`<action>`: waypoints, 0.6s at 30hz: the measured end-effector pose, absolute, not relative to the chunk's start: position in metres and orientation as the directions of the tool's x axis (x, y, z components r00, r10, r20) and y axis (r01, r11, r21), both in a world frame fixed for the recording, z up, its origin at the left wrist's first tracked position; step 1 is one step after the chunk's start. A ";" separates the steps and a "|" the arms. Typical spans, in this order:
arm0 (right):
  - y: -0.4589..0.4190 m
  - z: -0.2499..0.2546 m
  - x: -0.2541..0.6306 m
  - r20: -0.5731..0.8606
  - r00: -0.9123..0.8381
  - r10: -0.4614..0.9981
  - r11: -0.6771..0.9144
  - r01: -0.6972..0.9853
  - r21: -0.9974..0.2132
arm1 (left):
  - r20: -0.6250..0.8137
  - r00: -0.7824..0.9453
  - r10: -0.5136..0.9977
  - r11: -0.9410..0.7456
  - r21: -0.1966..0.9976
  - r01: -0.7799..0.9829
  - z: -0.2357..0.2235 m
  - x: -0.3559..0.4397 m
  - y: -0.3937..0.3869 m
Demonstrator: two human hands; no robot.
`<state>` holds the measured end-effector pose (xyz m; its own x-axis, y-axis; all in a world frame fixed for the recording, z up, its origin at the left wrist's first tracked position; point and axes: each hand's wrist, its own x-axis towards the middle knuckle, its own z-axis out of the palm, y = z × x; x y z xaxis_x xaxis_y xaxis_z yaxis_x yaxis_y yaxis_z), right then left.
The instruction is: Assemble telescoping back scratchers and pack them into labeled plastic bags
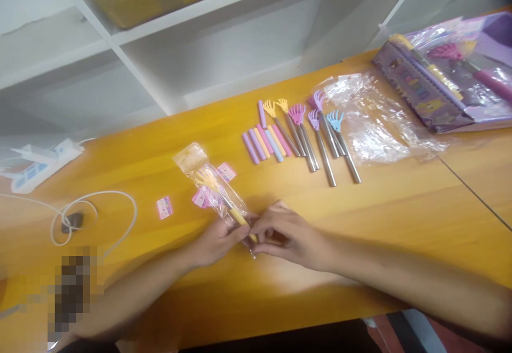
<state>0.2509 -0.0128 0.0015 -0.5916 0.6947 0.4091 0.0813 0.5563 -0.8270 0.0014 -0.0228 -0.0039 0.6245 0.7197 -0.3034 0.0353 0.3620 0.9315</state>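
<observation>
Your left hand [222,238] clasped the yellow scratcher [239,216] inside its clear bag [189,159], thumb on top; your right hand [286,234], fingers curled, pinched the near end over the table [152,158].

I'm counting eight loose scratchers [314,121], eight tubes [274,146], at least three bagged scratchers [237,215], at least three cards [164,208] (they overlap), and one purple box [420,83].
</observation>
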 end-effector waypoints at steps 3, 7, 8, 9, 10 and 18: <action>-0.014 0.000 0.252 0.409 -0.578 0.706 0.545 0.075 -0.835 | -0.319 0.641 0.698 0.393 0.919 0.030 -0.003 0.001 -0.022; -0.017 0.000 0.252 0.393 -0.567 0.724 0.528 0.089 -0.844 | -0.335 0.652 0.680 0.399 0.916 0.055 -0.001 0.002 -0.021; -0.017 -0.001 0.251 0.382 -0.561 0.734 0.511 0.085 -0.855 | -0.334 0.651 0.682 0.392 0.918 0.060 0.000 0.002 -0.021; -0.017 -0.001 0.251 0.366 -0.556 0.746 0.487 0.081 -0.870 | -0.330 0.652 0.682 0.386 0.920 0.062 0.000 0.003 -0.021; -0.018 -0.001 0.250 0.344 -0.553 0.759 0.458 0.079 -0.885 | -0.330 0.654 0.681 0.384 0.921 0.064 0.001 0.003 -0.021; -0.016 -0.003 0.247 0.240 -0.527 0.815 0.340 0.101 -0.935 | -0.352 0.662 0.662 0.430 0.901 0.049 -0.001 0.006 -0.024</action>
